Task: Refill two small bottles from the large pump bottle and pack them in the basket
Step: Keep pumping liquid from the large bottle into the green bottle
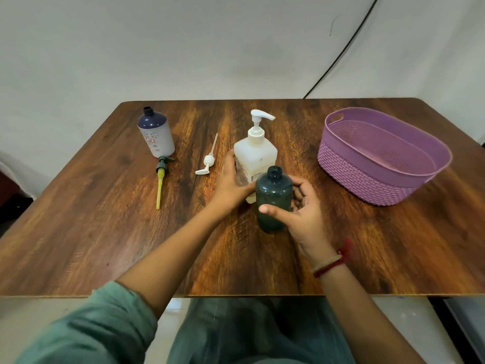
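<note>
The pump bottle (pixel 256 156) stands upright mid-table, and everything is placed from it. The left hand (pixel 228 186) wraps its lower left side, fingers curled round the body to steady it. The right hand (pixel 301 210) holds the green bottle (pixel 274 197) just in front of the pump bottle and slightly to its right, with the thumb across the near face and the fingers curled behind. I cannot tell whether the green bottle's base rests on the table (pixel 105 232) or is lifted. The coming move likely turns on the mouth and the spout. The green bottle is upright with its long axis vertical and its uncapped mouth facing up, while the spout (pixel 267 116) sits higher and farther back, pointing right toward the basket. So the mouth probably needs to go up and back, under the spout tip. The right hand already has the green bottle, and the left hand is the nearer one to press the pump head.

By count:
- One pump bottle.
- Two small bottles, both uncapped: the green bottle, and a pale bottle (pixel 156 134) standing well to the left and slightly behind.
- Two loose pumps lying flat to the left: a white pump (pixel 208 160) near, and a yellow pump (pixel 160 179) farther out, by the pale bottle.
- One basket (pixel 367 179) well to the right, with nothing visible inside.
</note>
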`<state>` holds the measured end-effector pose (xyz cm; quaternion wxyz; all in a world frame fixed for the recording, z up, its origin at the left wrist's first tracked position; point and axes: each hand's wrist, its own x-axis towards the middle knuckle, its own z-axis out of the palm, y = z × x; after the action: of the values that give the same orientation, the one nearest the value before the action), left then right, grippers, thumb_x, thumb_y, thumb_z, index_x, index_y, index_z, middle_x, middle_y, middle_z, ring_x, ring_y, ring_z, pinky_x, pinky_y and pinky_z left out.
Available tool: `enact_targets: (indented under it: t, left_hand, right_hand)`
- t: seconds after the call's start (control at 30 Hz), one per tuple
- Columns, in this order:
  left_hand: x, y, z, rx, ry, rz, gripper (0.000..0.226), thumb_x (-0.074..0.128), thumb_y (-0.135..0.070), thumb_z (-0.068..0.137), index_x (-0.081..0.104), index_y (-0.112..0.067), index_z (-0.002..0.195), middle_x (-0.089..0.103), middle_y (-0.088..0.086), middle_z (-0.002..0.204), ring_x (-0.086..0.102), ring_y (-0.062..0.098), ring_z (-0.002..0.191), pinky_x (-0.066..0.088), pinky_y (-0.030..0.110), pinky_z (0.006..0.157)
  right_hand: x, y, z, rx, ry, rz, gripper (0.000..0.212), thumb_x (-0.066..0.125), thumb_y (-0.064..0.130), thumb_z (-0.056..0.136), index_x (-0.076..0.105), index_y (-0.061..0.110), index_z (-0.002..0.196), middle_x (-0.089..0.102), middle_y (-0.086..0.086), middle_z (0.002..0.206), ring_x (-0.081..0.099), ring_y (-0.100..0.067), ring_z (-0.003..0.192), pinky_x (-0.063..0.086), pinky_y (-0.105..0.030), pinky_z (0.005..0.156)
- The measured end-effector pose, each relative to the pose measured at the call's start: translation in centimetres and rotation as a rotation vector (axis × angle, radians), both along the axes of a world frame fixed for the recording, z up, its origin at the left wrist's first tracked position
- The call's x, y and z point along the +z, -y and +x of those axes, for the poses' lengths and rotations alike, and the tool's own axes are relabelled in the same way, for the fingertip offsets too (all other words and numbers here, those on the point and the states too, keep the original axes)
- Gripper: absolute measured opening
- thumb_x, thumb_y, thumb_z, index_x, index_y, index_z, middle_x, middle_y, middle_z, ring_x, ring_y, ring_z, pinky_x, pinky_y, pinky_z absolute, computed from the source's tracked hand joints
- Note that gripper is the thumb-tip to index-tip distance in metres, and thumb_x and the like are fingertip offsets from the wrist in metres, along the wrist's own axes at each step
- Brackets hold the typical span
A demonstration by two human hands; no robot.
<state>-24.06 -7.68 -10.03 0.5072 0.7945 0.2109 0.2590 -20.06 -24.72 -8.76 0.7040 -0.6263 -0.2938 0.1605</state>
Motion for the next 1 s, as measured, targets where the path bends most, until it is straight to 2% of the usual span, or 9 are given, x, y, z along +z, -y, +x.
enact_targets:
  t: [0.3, 0.43, 0.57, 0.67, 0.73, 0.8, 0.9, 1.0]
  left_hand:
    - [0.9, -1.4, 1.5, -0.117, -0.078, -0.048, 0.091, 0.079, -0.017, 0.074, 0.021, -0.016, 0.144, 0.039, 0.005, 0.144, 0.039, 0.013, 0.127, 0.038, 0.037, 0.108]
    - [0.8, -1.7, 1.5, -0.137, -0.085, -0.046, 0.091, 0.079, -0.015, 0.075, 0.021, -0.017, 0.145, 0.040, 0.004, 0.143, 0.040, 0.014, 0.126, 0.038, 0.032, 0.104]
    - [0.6, -1.9, 0.8, -0.150, -0.118, -0.075, 0.087, 0.076, -0.013, 0.078, 0.020, -0.017, 0.146, 0.038, 0.007, 0.146, 0.039, 0.016, 0.130, 0.036, 0.028, 0.104]
    - [0.5, -2.2, -1.1, -0.201, -0.097, -0.109, 0.074, 0.069, -0.005, 0.083, 0.027, -0.016, 0.144, 0.043, 0.003, 0.140, 0.042, 0.011, 0.127, 0.039, 0.020, 0.102]
    - [0.0, -2.5, -3.0, -0.209, -0.098, -0.105, 0.057, 0.061, 0.001, 0.087, 0.039, -0.016, 0.137, 0.049, -0.002, 0.133, 0.047, 0.010, 0.125, 0.041, 0.031, 0.107]
    - [-0.6, -2.4, -5.0, -0.283, -0.104, -0.111, 0.051, 0.053, 0.007, 0.084, 0.045, -0.012, 0.131, 0.053, 0.001, 0.131, 0.049, 0.010, 0.126, 0.040, 0.039, 0.109]
    - [-1.0, -1.1, -7.4, -0.425, -0.116, -0.137, 0.064, 0.059, -0.006, 0.074, 0.035, -0.004, 0.134, 0.050, 0.001, 0.130, 0.049, 0.004, 0.124, 0.039, 0.023, 0.106]
    - [-1.6, 0.2, -7.6, -0.429, -0.127, -0.136, 0.086, 0.078, -0.019, 0.068, 0.030, -0.014, 0.139, 0.047, -0.004, 0.136, 0.046, 0.003, 0.127, 0.037, 0.019, 0.105]
  right_hand:
    - [-1.3, -1.5, -0.2, 0.006, -0.041, -0.004, 0.077, 0.088, 0.014, 0.052, 0.050, 0.019, 0.118, 0.060, 0.002, 0.119, 0.060, -0.008, 0.110, 0.050, -0.020, 0.086]
    - [-2.0, -2.4, -0.5, 0.009, -0.012, -0.014, 0.075, 0.088, 0.009, 0.055, 0.048, 0.027, 0.116, 0.059, -0.001, 0.123, 0.057, -0.014, 0.115, 0.050, -0.029, 0.095]
    - [-2.7, -3.0, -0.9, 0.004, 0.006, -0.025, 0.076, 0.089, 0.013, 0.056, 0.047, 0.029, 0.118, 0.058, -0.001, 0.124, 0.056, -0.013, 0.116, 0.048, -0.036, 0.099]
    - [-2.8, -3.3, -1.1, 0.009, 0.010, -0.026, 0.076, 0.089, 0.012, 0.056, 0.047, 0.029, 0.118, 0.057, -0.001, 0.125, 0.055, -0.012, 0.117, 0.047, -0.036, 0.100]
    - [-2.8, -3.6, -1.2, 0.011, 0.007, -0.018, 0.076, 0.088, 0.009, 0.057, 0.046, 0.024, 0.119, 0.056, -0.001, 0.125, 0.055, -0.011, 0.116, 0.047, -0.034, 0.100]
    - [-2.7, -3.8, -1.4, 0.013, 0.020, -0.027, 0.075, 0.088, 0.010, 0.058, 0.046, 0.023, 0.119, 0.056, 0.001, 0.124, 0.054, -0.009, 0.116, 0.047, -0.032, 0.100]
    - [-2.9, -4.0, -1.7, 0.022, 0.065, -0.044, 0.073, 0.087, 0.015, 0.060, 0.044, 0.033, 0.117, 0.055, 0.002, 0.124, 0.053, -0.010, 0.118, 0.046, -0.032, 0.101]
    - [-2.9, -3.8, -2.0, 0.055, 0.019, -0.054, 0.066, 0.083, 0.020, 0.066, 0.045, 0.027, 0.120, 0.056, 0.000, 0.124, 0.056, -0.012, 0.115, 0.049, -0.027, 0.095]
